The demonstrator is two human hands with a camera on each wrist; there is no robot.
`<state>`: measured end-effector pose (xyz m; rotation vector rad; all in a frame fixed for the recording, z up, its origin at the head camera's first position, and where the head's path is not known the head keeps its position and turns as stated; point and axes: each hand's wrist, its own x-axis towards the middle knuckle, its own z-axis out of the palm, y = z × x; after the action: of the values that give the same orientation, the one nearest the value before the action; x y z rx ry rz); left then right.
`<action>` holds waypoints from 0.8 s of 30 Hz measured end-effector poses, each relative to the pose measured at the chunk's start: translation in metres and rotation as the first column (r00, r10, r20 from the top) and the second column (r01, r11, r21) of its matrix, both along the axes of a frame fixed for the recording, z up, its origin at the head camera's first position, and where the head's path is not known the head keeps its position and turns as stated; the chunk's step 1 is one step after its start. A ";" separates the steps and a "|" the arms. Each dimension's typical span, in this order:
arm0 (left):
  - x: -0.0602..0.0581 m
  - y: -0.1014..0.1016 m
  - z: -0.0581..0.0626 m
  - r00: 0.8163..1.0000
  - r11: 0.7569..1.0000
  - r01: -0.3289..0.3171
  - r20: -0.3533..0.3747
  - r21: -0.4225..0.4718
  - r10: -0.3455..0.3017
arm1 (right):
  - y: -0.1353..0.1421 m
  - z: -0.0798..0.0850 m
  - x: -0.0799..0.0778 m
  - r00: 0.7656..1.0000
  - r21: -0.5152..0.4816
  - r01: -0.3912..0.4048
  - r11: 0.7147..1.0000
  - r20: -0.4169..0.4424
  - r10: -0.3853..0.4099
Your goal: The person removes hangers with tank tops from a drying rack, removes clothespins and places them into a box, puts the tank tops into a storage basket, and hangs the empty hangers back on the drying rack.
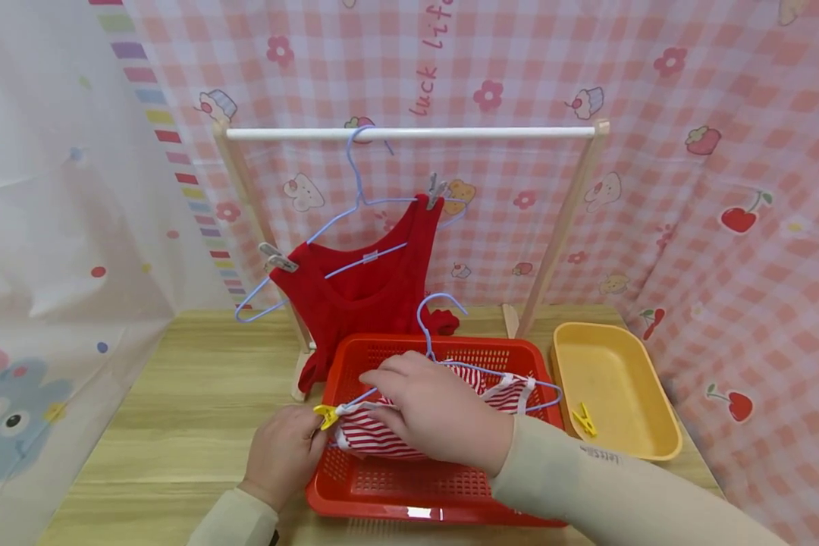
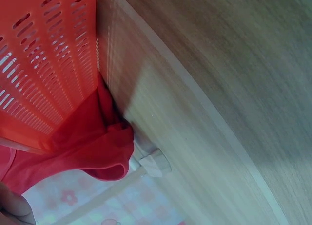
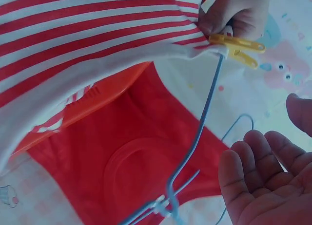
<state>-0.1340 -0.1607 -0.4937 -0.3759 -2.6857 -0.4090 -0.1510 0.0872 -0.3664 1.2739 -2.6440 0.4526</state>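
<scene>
In the head view, the right grip (image 1: 433, 409) is covering the middle of the striped top (image 1: 378, 438) and part of the blue hanger (image 1: 421, 322). The basket (image 1: 375, 509) is hiding the lower red garment (image 1: 368, 299). The sleeve lettering (image 1: 599, 455) is appearing too small to read. In the left wrist view, the edge is cropping the left grip (image 1: 283, 451) and the basket; in the right wrist view, the striped top and right grip.
</scene>
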 end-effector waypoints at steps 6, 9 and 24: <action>0.000 -0.001 0.000 1.000 1.000 0.003 -0.008 0.008 -0.003 | -0.021 -0.001 -0.005 0.999 0.102 -0.033 0.994 0.023 0.030; -0.001 -0.001 -0.001 1.000 1.000 0.007 -0.023 0.003 -0.007 | -0.030 -0.004 -0.008 0.999 0.136 -0.033 0.990 0.019 0.031; -0.001 -0.001 -0.002 0.999 1.000 0.015 -0.032 0.013 -0.014 | -0.054 -0.023 -0.015 0.996 0.221 -0.060 0.973 -0.048 0.072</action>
<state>-0.1349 -0.1622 -0.4958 -0.3949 -2.6490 -0.4215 -0.1659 0.0334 -0.3893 1.4174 -2.6704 0.1326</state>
